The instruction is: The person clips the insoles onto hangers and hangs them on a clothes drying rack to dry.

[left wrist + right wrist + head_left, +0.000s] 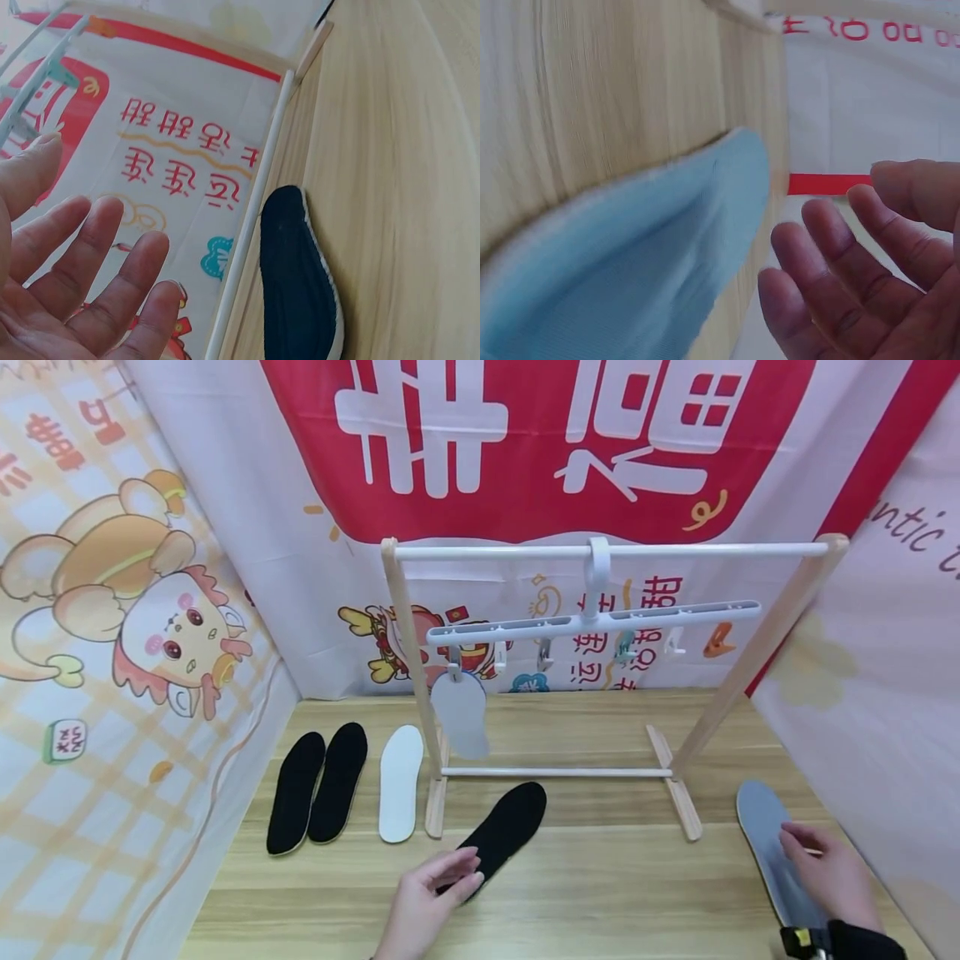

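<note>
Loosely bent fingers, curled round nothing, extend from both of a person's hands, the left hand [429,897] in front of a wooden-legged rack [555,772] near its left foot, the right hand [836,872] out beyond the rack's right foot. On the left, the thumb stands apart from lightly fanned fingers, the palm facing the wrist camera; on the right, the fingers bend gently, the thumb above the index finger.

Printed cloth [525,518] with bold white characters on red rises behind the rack, and a wood-grain tabletop [585,877] spreads beneath it. From the rack's top bar hangs a white hanger [592,624], slightly tilted.

To the rack's front right, a blue-grey insole [765,835] lies under the right hand. A single black insole [510,827] lies aslant before the rack, its near end at the left fingertips; contact cannot be told in either case. Left of the rack rest two black insoles [339,782] side by side and, nearer its left foot, a white insole [401,785]. Just inside the rack's left post, a pale insole [460,714] dangles from a silver clip [454,664]; a teal clip [624,647] hangs right of the rack's centre.
</note>
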`<state>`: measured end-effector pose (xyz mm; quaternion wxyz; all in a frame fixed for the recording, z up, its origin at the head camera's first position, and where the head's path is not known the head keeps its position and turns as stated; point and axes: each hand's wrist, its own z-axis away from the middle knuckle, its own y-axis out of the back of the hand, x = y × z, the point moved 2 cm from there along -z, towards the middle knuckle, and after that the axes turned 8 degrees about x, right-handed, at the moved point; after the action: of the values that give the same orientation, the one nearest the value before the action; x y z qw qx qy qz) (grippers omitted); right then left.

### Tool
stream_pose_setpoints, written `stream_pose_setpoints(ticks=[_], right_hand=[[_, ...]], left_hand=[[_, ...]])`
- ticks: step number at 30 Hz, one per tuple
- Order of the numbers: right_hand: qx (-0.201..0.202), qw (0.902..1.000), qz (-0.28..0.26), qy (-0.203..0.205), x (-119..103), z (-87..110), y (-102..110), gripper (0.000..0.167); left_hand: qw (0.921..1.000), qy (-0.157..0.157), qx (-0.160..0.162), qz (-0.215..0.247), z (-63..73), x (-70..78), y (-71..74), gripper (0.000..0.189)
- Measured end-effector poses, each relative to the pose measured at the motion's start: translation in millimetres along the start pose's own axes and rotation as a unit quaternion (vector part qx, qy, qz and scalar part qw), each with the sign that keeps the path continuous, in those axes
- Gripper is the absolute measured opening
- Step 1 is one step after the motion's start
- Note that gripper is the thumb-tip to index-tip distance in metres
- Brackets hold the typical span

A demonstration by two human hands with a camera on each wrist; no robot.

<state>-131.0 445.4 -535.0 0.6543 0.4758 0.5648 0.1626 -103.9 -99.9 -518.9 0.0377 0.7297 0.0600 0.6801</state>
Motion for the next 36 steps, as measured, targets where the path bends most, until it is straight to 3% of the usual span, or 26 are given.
stream_pose_setpoints(ticks=[6, 10, 16, 19, 24, 30, 36], right_hand=[[-0.066, 0.9950, 0.075, 0.005, 5, -28.6, -3, 0.054], [-0.110, 0.9842, 0.137, -0.025, 8, -43.4, -9, 0.063], [-0.117, 0.9710, 0.208, -0.019, 17, -56.5, -22, 0.081], [-0.110, 0.9682, 0.222, -0.036, 22, -59.3, -30, 0.085], [-0.099, 0.9722, 0.199, -0.072, 24, -60.6, -34, 0.089], [-0.091, 0.9813, 0.150, -0.079, 24, -59.5, -28, 0.104], [-0.119, 0.9843, 0.081, -0.103, 19, -54.9, -15, 0.099]], left_hand=[[0.9996, -0.007, -0.024, -0.013, 3.6, 0.8, -7.2, 0.033], [0.9993, -0.010, -0.031, -0.017, 4.8, -0.2, -9.9, 0.031], [0.9992, -0.019, -0.031, -0.016, 6.7, -7.4, -12.5, 0.032], [0.9991, -0.027, -0.030, -0.012, 7.5, -11.8, -13.6, 0.031], [0.9992, -0.026, -0.028, -0.012, 7.8, -15.6, -13.7, 0.031], [0.9993, -0.018, -0.026, -0.020, 4.3, -18.6, -15.4, 0.031], [0.9994, -0.008, -0.025, -0.022, 0.5, -23.6, -14.8, 0.034]])
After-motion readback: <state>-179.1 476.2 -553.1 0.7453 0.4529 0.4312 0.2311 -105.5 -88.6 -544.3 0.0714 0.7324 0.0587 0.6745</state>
